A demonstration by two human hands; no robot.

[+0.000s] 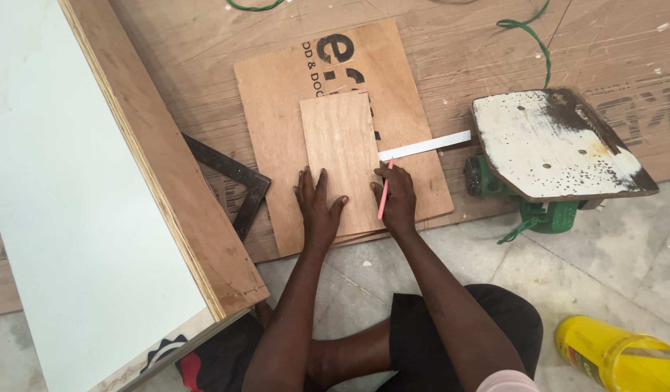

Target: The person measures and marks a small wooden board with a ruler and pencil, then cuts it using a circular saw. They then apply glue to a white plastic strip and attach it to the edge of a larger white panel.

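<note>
Left hand (319, 207) lies flat, open, on small plywood piece (340, 156); right hand (396, 196) grips pink pencil (384, 190) beside white strip (425, 146).

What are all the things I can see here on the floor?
small plywood piece: one, light brown, on top of the bigger sheet, under the left hand
bigger plywood sheet: one, brown, flat on the floor boards
white strip: one, white, sticking out right of the small piece
pencil: one, pink, in the right hand
metal square: one, black, left of the sheets
power tool: one, green with a white speckled plate, at right
cord: one, green, top
white panel: one, white with wood edge, at left
yellow container: one, bottom right
left hand: flat on the small piece
right hand: holding the pencil
</note>
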